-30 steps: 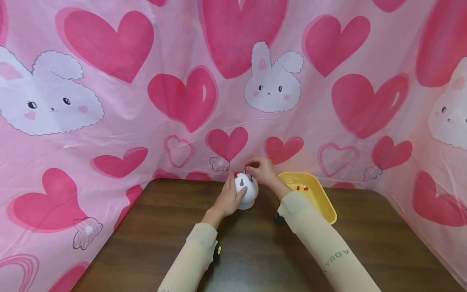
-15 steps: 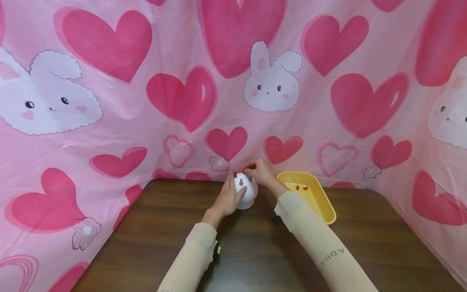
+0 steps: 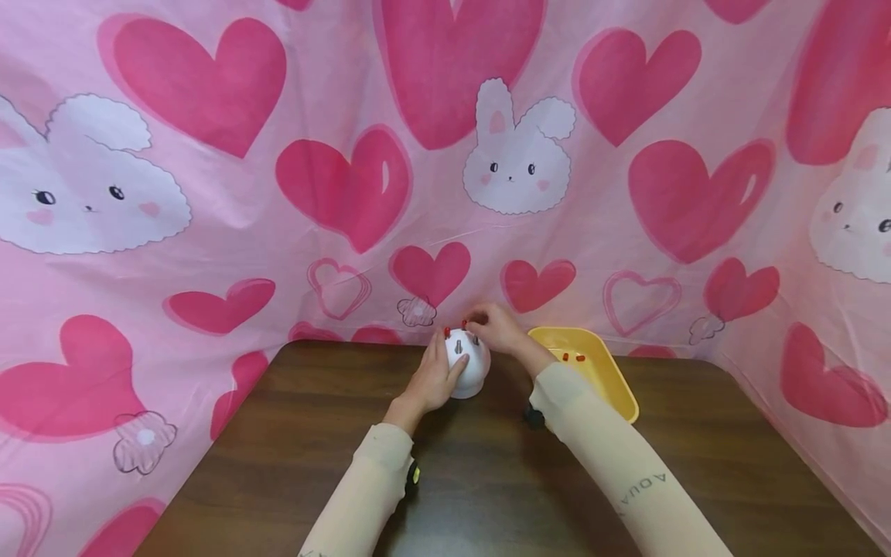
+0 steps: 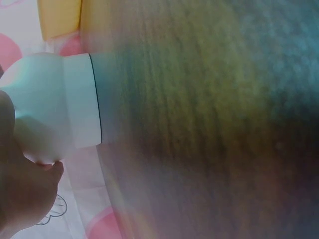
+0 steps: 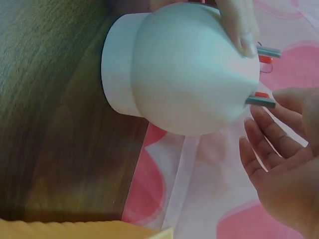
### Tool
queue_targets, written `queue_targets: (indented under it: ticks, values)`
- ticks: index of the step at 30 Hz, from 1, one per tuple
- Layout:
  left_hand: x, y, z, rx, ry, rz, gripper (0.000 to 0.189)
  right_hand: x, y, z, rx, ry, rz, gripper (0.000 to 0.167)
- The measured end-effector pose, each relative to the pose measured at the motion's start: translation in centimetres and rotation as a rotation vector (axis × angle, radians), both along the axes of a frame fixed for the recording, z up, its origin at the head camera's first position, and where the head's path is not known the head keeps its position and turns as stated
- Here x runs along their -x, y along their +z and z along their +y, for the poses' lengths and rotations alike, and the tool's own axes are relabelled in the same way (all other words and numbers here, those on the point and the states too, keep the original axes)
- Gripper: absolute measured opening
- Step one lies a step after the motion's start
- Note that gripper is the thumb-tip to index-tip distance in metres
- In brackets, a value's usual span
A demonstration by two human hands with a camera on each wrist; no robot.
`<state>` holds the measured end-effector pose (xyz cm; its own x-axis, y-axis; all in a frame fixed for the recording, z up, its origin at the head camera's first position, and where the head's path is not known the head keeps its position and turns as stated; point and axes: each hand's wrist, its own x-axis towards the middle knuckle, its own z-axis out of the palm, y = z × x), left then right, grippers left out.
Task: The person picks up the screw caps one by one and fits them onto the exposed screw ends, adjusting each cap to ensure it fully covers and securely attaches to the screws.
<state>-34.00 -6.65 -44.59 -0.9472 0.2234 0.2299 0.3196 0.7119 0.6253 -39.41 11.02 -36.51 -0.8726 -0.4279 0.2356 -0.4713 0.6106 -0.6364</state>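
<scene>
A white ball-shaped body on a round base stands on the table, with several short metal posts on its upper side. My left hand holds it from the left, thumb at the front and fingers along the side. Near the left fingertips, one small red cap-like piece sits at the top. My right hand reaches over from the right and pinches another small red piece at the top of the ball. In the right wrist view, a metal post partly covers that red piece.
A yellow tray stands to the right behind the right forearm, with two small red pieces visible inside. The brown wooden table extends toward me. Pink heart-patterned cloth hangs close behind the ball.
My right hand has lowered the red piece from above a post down to the top of the ball. The left hand keeps its hold on the ball.
</scene>
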Motion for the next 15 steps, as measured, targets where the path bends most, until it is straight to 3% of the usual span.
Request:
queue_targets:
  ticks: [5,15]
  values:
    - [0.1,0.0,0.0,0.019,0.006,-0.003,0.086,-0.2,0.6,0.7,-0.010,-0.005,-0.010,0.022]
    - [-0.2,0.4,0.0,0.014,0.004,-0.007,0.086,-0.9,2.3,2.3,-0.054,0.060,0.007,0.022]
